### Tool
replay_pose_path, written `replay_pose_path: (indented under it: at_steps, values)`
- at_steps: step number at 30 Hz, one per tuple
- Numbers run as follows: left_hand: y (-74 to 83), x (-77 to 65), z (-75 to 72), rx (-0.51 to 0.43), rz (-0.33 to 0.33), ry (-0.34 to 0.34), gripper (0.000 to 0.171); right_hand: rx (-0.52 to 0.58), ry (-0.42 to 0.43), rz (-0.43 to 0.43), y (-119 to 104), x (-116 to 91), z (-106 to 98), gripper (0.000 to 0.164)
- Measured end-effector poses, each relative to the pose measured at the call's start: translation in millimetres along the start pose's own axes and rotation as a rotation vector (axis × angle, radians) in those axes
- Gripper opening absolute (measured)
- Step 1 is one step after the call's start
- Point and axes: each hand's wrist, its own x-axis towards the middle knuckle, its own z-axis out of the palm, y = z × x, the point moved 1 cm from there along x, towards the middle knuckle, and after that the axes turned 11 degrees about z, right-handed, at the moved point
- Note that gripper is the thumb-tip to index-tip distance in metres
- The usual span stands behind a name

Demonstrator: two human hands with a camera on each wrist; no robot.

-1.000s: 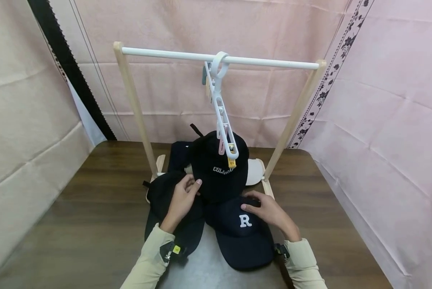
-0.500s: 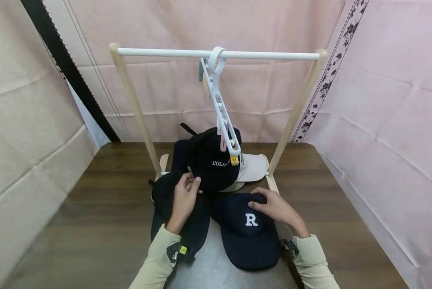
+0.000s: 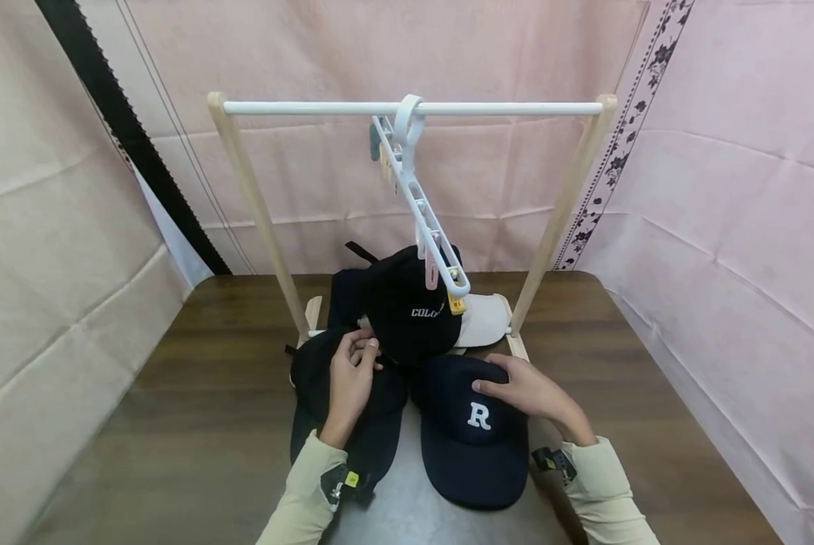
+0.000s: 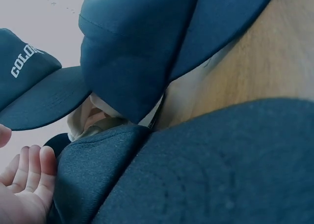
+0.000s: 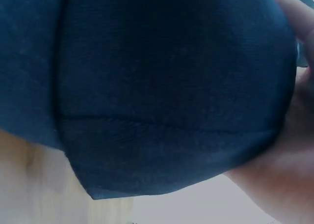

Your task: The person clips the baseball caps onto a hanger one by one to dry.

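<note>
My right hand [image 3: 535, 390] holds the navy cap with a white R [image 3: 478, 446], its thumb on the front of the crown and its fingers at the back. In the right wrist view, the crown [image 5: 171, 86] fills most of the picture. Over the crown of a plain dark cap [image 3: 318, 378] at the left is my left hand [image 3: 354, 375]; its fingers [image 4: 33, 167] are loosely bent and appear to pinch nothing. Just beyond it, a black cap lettered COLO [image 3: 407, 303] seems to hang from the white clip hanger [image 3: 420, 204].
The hanger hooks over a white rod [image 3: 312, 108] on a wooden stand [image 3: 260, 212]. Behind lie a white cap [image 3: 483, 322] and another navy cap [image 3: 346, 295]. A grey mat [image 3: 407, 499] lies on the wooden table [image 3: 196, 393], with cloth walls [image 3: 516, 166] around.
The hanger's near end has turned right, and the black lettered cap has swung slightly beneath it. My right hand and the R cap have shifted a little to the right in view.
</note>
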Motion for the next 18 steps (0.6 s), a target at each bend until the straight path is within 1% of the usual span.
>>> replay_pose_path:
  at_steps: [3,5,9,12,15,18]
  values:
    - [-1.0,-1.0,0.9,0.004,0.002,0.009,0.026,0.020,-0.024,-0.011,-0.8,-0.7,-4.2,0.028]
    - [-5.2,-0.5,1.3,0.007,0.002,0.022,0.027,0.030,-0.051,-0.021,-2.0,-1.1,-7.2,0.033]
    - [-20.3,1.9,1.2,0.016,-0.008,0.052,0.026,0.030,-0.125,-0.033,-5.8,-3.2,-11.2,0.037]
    - [-29.2,2.5,0.2,0.020,-0.010,0.058,0.025,0.031,-0.157,-0.037,-9.2,-5.1,-11.5,0.037]
    - [-31.6,2.4,-1.5,0.015,0.012,0.051,0.024,0.050,-0.152,-0.032,-13.1,-6.4,-10.4,0.043]
    - [-31.6,2.3,-3.7,0.012,0.038,0.044,0.023,0.065,-0.118,-0.018,-17.2,-7.2,-9.4,0.046]
